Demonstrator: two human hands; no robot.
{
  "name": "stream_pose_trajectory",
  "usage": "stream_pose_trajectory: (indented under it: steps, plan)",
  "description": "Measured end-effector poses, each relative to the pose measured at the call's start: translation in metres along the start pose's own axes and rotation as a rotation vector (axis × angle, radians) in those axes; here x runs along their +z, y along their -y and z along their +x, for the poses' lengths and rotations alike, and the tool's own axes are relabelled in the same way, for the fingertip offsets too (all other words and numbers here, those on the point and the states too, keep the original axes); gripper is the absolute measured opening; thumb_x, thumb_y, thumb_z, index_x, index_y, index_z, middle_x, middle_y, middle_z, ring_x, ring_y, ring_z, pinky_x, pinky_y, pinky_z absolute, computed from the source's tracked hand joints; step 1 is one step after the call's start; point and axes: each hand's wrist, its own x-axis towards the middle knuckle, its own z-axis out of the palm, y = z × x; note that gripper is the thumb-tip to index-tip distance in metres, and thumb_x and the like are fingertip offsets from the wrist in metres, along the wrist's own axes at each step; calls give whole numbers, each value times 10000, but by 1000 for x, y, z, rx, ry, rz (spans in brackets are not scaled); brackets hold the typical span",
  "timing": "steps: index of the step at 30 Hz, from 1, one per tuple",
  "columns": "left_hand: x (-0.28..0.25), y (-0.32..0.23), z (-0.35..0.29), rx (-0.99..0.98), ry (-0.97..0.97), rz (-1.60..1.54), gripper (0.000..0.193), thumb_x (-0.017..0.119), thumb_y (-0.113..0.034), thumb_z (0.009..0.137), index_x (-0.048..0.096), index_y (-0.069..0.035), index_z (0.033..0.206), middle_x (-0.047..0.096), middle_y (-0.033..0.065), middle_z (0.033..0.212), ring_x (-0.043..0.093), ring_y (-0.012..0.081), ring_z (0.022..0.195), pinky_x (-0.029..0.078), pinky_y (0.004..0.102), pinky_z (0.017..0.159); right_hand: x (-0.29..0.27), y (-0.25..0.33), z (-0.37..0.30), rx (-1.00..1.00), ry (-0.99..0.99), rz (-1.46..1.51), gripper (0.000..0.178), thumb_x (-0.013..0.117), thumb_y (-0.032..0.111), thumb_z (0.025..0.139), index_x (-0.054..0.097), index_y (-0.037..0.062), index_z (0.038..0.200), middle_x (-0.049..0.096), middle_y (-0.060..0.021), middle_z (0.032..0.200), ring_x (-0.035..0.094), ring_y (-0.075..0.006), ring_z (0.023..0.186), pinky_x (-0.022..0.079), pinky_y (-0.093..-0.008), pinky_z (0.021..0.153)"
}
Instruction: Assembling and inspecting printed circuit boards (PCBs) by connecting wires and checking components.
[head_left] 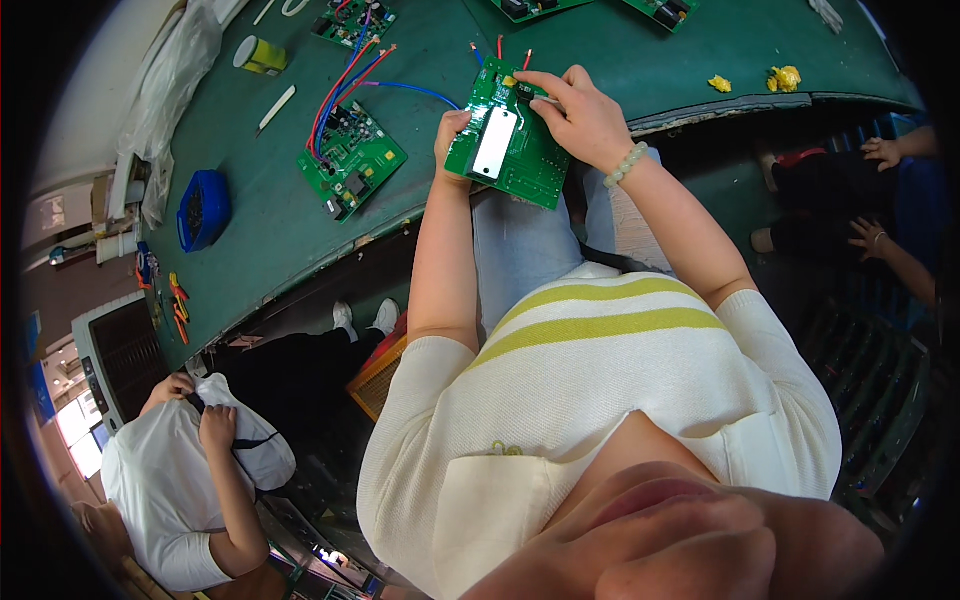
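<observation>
My left hand grips the left edge of a green circuit board, which is tilted up at the table's front edge above my lap. A white rectangular plate with a dark hole near each end lies on the board. At the board's upper part, the thumb and forefinger of my right hand close on a small black part; whether it is fixed to the board I cannot tell. Beside it sits a dab of yellow putty-like material. Short red and blue wires stick out past the board's far edge.
Left of my hands, another circuit board with red and blue wires lies on the green table. Around it are a blue container, a yellow-green tin and a white-bladed tool. Yellow lumps lie right. People sit at both sides.
</observation>
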Motion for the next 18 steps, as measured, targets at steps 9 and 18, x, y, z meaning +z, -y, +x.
stream_pose_trajectory:
  steps: [9,18]
  plan:
    - [2,0,3,-21,44,5,384,460,-251,825,624,65,969,677,155,898,670,238,750,548,328,672,8,7,2,-10,-77,-16,306,565,241,882,593,306,1180,496,-64,897,605,-233,698,511,-358,637]
    - [-45,8,6,105,-73,124,155,540,-183,840,553,-43,905,601,87,858,602,204,807,508,340,752,16,-6,3,77,-116,292,283,526,205,929,625,260,1188,426,-31,815,473,-154,755,428,-255,725]
